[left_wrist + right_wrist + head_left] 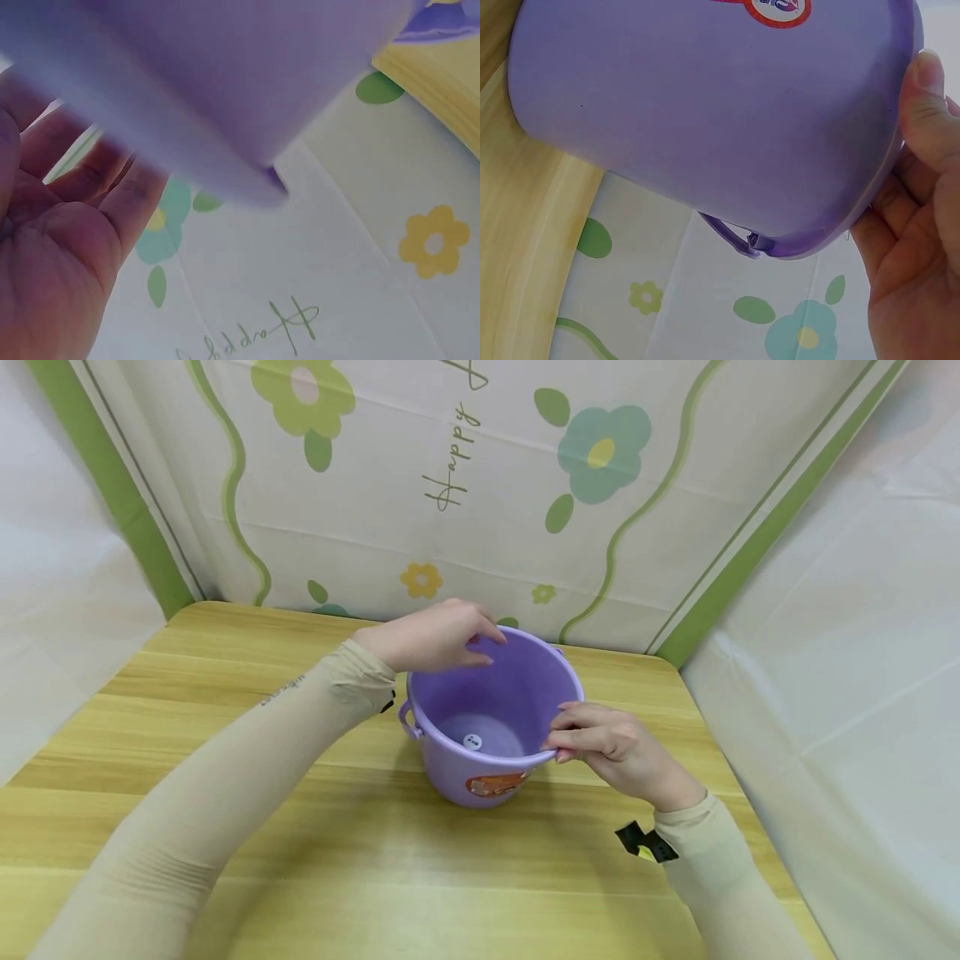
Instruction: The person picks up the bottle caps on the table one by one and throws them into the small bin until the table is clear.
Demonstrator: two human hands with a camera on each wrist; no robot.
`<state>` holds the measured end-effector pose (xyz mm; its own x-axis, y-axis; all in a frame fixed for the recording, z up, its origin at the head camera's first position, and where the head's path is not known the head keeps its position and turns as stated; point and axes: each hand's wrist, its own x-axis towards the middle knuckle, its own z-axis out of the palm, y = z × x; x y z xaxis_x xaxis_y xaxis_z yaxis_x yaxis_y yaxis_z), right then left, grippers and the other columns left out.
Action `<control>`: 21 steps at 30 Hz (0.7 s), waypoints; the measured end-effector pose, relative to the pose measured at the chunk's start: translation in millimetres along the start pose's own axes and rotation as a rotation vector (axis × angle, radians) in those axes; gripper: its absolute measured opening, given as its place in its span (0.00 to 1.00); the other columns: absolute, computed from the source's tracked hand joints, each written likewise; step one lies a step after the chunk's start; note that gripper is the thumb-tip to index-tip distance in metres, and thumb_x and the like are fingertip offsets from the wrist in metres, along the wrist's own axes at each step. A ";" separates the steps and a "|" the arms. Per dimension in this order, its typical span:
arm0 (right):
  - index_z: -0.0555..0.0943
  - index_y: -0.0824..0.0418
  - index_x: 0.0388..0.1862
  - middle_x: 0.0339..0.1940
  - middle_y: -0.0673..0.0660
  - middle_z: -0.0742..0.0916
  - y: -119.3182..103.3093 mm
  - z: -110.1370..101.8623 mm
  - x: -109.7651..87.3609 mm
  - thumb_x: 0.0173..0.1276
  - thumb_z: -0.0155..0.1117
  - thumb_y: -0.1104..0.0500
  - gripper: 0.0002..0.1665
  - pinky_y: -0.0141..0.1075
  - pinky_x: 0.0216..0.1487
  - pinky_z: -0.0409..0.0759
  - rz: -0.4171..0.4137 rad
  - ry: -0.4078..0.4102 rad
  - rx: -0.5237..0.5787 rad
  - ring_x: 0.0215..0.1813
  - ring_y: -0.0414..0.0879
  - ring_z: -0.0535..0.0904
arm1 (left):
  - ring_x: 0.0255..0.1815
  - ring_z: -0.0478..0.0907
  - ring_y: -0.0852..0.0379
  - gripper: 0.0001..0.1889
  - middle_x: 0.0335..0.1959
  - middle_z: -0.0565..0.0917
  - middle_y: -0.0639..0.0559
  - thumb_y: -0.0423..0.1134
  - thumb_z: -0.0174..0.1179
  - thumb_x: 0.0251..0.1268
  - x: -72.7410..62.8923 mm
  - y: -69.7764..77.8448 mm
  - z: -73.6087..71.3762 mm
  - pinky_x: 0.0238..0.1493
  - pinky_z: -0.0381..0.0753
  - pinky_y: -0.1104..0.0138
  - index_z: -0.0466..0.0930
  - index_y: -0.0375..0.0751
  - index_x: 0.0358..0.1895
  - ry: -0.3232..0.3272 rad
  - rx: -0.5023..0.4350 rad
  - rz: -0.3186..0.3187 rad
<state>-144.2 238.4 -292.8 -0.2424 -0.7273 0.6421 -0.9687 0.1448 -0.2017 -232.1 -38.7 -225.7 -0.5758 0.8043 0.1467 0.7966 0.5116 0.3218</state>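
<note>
A purple plastic bucket (517,693) stands upright on the table, with an orange label (495,785) on its near side and a small round white sticker (472,742) on its inside bottom. My right hand (617,750) pinches the near right part of the rim, thumb outside and fingers reaching over the edge, as the right wrist view of the bucket (705,127) also shows. Over the far left rim hovers my left hand (442,637), fingers loosely bent and thumb apart, holding nothing. The left wrist view has this hand (60,232) beside the bucket wall (202,75).
The bucket's handle (408,720) hangs down at its left side. Under everything lies a wood-grain table (337,877). A white cloth (495,543) printed with flowers rises behind the table's back edge, and pale sheets (847,635) flank both sides.
</note>
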 end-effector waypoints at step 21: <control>0.87 0.62 0.38 0.37 0.54 0.86 -16.1 -2.6 -6.0 0.73 0.60 0.56 0.12 0.40 0.65 0.73 -0.043 -0.009 0.009 0.39 0.48 0.83 | 0.41 0.83 0.51 0.16 0.51 0.84 0.39 0.34 0.62 0.69 -68.9 -80.7 -12.9 0.44 0.81 0.58 0.81 0.29 0.56 0.044 -0.152 -0.278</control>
<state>-127.2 242.2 -291.5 -0.1999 -0.7389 0.6435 -0.9777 0.1072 -0.1806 -259.1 -139.4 -249.7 -0.7775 0.6248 0.0725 0.5732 0.6563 0.4906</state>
